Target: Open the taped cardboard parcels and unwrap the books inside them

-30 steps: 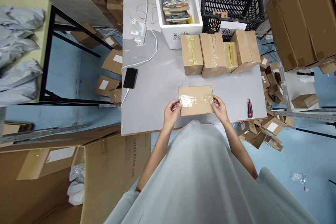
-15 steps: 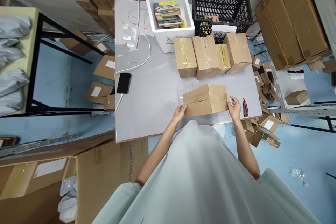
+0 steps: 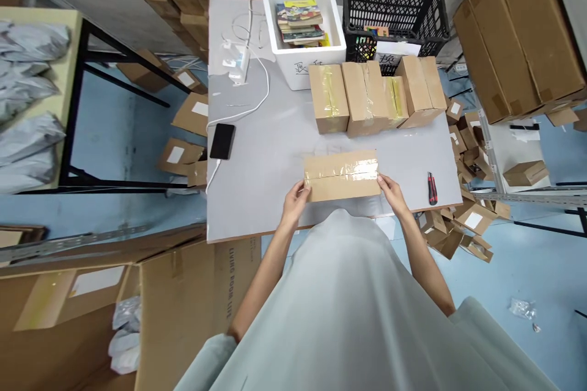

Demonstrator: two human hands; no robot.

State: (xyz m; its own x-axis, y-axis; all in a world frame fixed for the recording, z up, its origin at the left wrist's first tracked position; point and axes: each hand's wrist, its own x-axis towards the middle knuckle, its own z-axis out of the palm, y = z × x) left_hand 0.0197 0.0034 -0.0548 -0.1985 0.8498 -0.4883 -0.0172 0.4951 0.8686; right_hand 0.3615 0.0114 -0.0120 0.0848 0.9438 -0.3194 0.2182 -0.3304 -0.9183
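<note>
A taped cardboard box (image 3: 342, 177) is held between my two hands over the near part of the grey table (image 3: 261, 183). Shiny clear tape runs along the seam of the face turned toward me. My left hand (image 3: 296, 198) pinches the box's left end, thumb on the near face. At its right end my right hand (image 3: 391, 190) grips the edge with thumb and fingers. Whether the box's underside touches the table is hidden. To the right lies a red and black box cutter (image 3: 431, 188). Behind the box stands a row of several sealed cartons (image 3: 367, 98).
A white foam bin (image 3: 305, 67) with books and a black crate (image 3: 394, 30) stand at the table's back. On the left are a phone (image 3: 222, 142) on a cable and a power strip (image 3: 241, 64). A large open carton (image 3: 183, 311) stands at the near left.
The box has turned so its long taped face is toward me, and it has shifted left. Both hands moved left with it, keeping hold of its ends.
</note>
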